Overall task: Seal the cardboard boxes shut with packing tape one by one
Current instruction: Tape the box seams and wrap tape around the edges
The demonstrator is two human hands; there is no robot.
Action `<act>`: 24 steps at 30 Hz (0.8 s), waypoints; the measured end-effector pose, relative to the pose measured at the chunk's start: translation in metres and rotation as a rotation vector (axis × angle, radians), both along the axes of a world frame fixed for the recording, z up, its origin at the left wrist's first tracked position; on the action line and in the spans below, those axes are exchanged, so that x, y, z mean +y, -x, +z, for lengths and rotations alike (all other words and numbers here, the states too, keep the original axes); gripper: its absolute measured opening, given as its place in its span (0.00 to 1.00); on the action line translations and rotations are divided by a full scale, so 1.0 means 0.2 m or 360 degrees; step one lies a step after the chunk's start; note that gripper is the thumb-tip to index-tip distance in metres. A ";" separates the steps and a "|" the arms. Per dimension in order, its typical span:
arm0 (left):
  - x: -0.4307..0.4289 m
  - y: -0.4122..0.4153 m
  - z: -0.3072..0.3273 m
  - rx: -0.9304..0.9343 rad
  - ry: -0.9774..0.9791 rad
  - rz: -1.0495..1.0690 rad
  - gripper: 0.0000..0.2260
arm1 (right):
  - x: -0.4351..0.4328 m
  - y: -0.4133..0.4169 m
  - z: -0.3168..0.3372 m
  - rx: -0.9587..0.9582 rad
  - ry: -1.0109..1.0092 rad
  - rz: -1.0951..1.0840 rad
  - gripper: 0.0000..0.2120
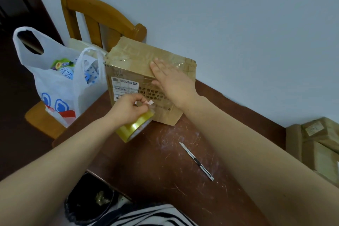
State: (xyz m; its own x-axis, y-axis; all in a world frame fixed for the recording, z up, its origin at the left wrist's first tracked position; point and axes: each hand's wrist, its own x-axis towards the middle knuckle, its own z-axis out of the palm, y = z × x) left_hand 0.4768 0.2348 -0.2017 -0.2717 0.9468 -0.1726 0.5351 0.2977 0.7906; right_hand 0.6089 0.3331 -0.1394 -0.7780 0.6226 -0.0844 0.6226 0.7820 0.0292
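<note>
Head view: the cardboard box (pixel 132 73) stands at the table's (pixel 165 152) twelve o'clock edge, stiff but probably light, right hand (pixel 170 79) flat and straight-fingered on its slick taped top, while at its six o'clock the left hand (pixel 128 108) pinches the packing tape roll (pixel 135 127) by its sticky end tab, the sensible place to pull

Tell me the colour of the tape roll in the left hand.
The tape roll, held by the left hand, is shiny yellow-gold; the head view shows it.
</note>
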 end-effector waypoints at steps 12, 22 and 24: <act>-0.13 0.06 0.35 -0.0928 0.0047 0.0049 0.03 | -0.04 -0.06 0.00 0.0061 0.0017 0.0106 0.30; -0.11 0.24 0.58 -0.1575 -0.0270 0.0315 0.10 | -0.07 -0.07 -0.04 -0.0044 -0.0142 -0.0076 0.30; -0.13 0.25 0.57 -0.1571 -0.0266 0.0358 0.09 | -0.04 -0.08 0.00 -0.0040 -0.0070 -0.0071 0.40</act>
